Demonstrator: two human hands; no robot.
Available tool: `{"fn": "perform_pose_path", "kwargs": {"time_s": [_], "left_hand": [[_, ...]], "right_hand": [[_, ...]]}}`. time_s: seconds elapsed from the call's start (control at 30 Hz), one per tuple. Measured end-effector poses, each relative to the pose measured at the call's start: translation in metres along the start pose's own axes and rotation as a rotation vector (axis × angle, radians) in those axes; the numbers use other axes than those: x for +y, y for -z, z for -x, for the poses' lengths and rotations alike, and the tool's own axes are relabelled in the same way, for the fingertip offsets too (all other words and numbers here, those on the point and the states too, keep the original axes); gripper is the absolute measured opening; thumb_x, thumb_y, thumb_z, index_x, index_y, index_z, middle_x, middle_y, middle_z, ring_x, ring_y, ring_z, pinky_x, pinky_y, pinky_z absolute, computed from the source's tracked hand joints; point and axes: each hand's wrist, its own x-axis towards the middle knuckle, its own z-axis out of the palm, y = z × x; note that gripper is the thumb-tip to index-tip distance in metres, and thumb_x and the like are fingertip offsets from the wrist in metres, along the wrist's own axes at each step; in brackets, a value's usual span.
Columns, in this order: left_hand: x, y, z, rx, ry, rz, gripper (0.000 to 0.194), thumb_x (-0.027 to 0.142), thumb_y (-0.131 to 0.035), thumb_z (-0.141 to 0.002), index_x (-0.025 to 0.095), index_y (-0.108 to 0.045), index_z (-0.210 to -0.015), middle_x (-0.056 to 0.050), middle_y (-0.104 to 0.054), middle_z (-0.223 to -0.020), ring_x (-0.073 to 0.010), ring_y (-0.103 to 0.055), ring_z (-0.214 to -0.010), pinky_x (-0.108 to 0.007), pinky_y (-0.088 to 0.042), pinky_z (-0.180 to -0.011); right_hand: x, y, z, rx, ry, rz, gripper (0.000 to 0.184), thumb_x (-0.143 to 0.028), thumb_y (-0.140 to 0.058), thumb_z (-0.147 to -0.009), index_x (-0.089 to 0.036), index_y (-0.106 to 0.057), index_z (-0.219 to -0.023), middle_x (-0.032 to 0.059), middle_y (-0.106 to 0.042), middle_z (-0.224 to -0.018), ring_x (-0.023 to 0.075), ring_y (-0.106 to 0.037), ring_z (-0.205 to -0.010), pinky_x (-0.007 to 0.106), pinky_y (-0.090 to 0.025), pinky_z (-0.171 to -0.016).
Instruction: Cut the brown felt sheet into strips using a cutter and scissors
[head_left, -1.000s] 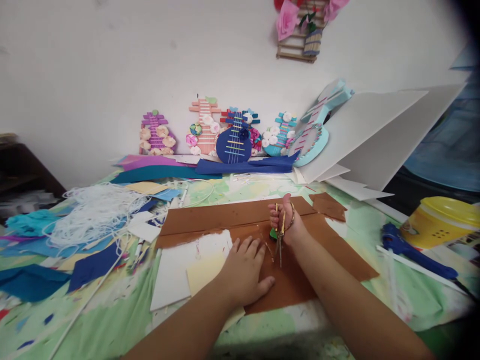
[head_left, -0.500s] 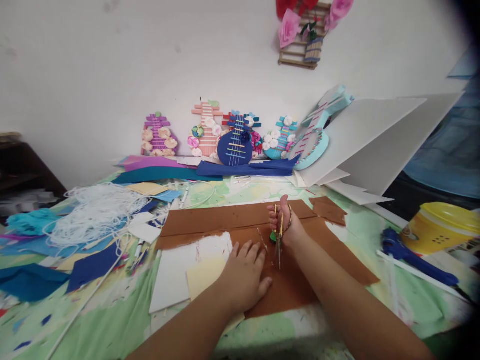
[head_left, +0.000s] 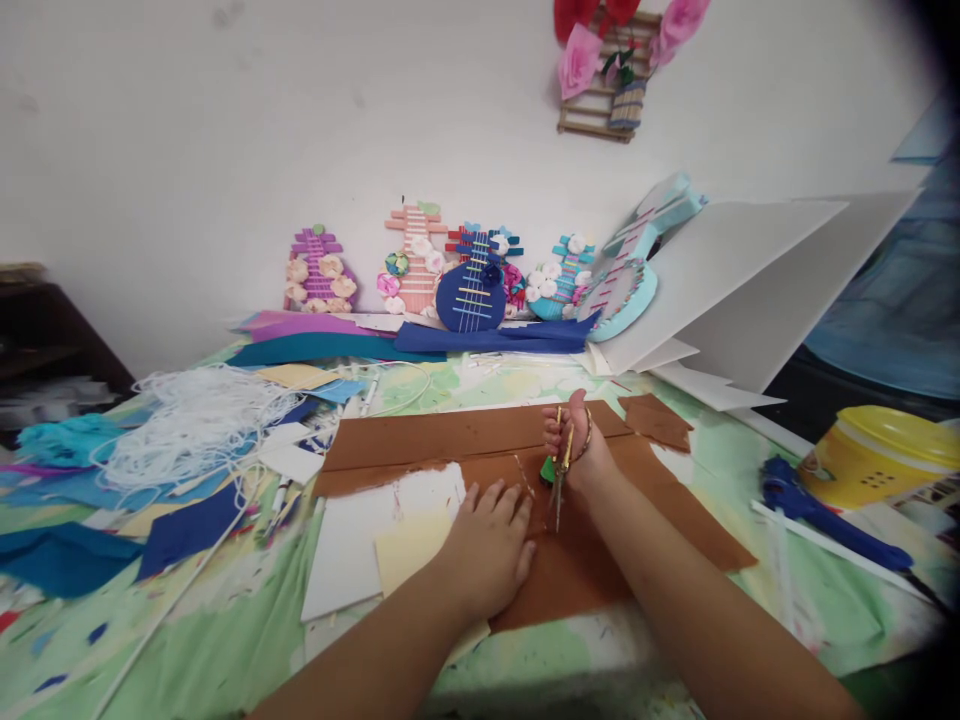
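Observation:
My left hand lies flat on the brown sheet, fingers stretched out and pointing away from me. Beside it, my right hand is closed round the handles of gold scissors, whose blades point down toward the brown sheet. Whether the tips touch the sheet I cannot tell. A small green object sits just behind the blades, partly hidden. A pale broken line runs on the brown sheet between my hands. Left of my left hand lie a white board and a cream piece.
A heap of white cord and coloured scraps cover the left side. At the right lie a blue glue gun and a yellow bucket. Decorated lute-shaped crafts stand along the wall, with white boards leaning at the right.
My right hand and the scissors have shifted slightly, and the blades look a little turned. My left thumb has drawn in closer to its fingers. The sheets stay in place.

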Motion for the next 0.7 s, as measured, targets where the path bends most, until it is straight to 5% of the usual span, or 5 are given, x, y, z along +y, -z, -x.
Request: {"fn": "perform_pose_path", "kwargs": {"time_s": [0.7], "left_hand": [[-0.0024,-0.004,-0.0013,-0.013,0.027,0.023,0.04,0.024,-0.03,-0.085,0.018,-0.038,-0.123,-0.004,-0.039,-0.127,-0.0248,-0.03,-0.114,-0.044,-0.021,-0.093]], "right_hand": [[0.0022,0.0064,-0.0047,0.145,-0.041,-0.073,0.048,-0.063,-0.042,-0.068,-0.015,-0.042,-0.062,-0.0091,-0.028,-0.041,0.0019,-0.023,-0.029,0.013,-0.019,-0.025]]}}
